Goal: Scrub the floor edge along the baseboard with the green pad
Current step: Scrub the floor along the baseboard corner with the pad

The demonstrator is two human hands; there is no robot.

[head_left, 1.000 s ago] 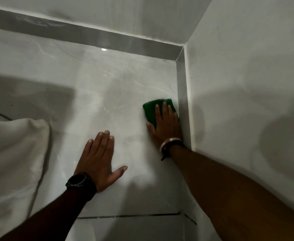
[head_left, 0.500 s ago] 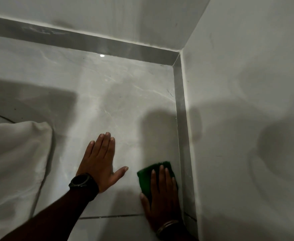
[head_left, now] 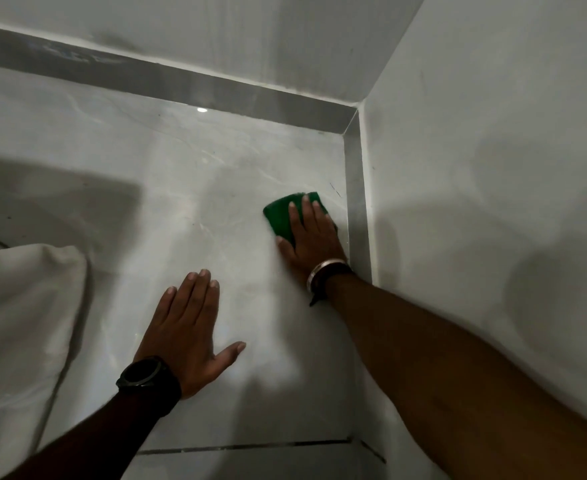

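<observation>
The green pad [head_left: 279, 216] lies flat on the pale marble floor [head_left: 188, 188], close to the grey baseboard [head_left: 357, 202] that runs along the right wall. My right hand [head_left: 311, 239] presses down on the pad, fingers spread over it, so only the pad's far and left parts show. My left hand [head_left: 190, 327] rests flat on the floor nearer to me, fingers apart, holding nothing. A dark watch sits on my left wrist and a bracelet on my right.
A second grey baseboard [head_left: 167, 77] runs along the far wall and meets the right one in the corner [head_left: 354, 114]. A white cloth [head_left: 18, 313] lies bunched at the left. A dark grout line [head_left: 250, 446] crosses the floor near me.
My right hand has slid the green pad away from me along the right baseboard, back toward the corner, after being pulled near the grout line. My left hand has stayed put.
</observation>
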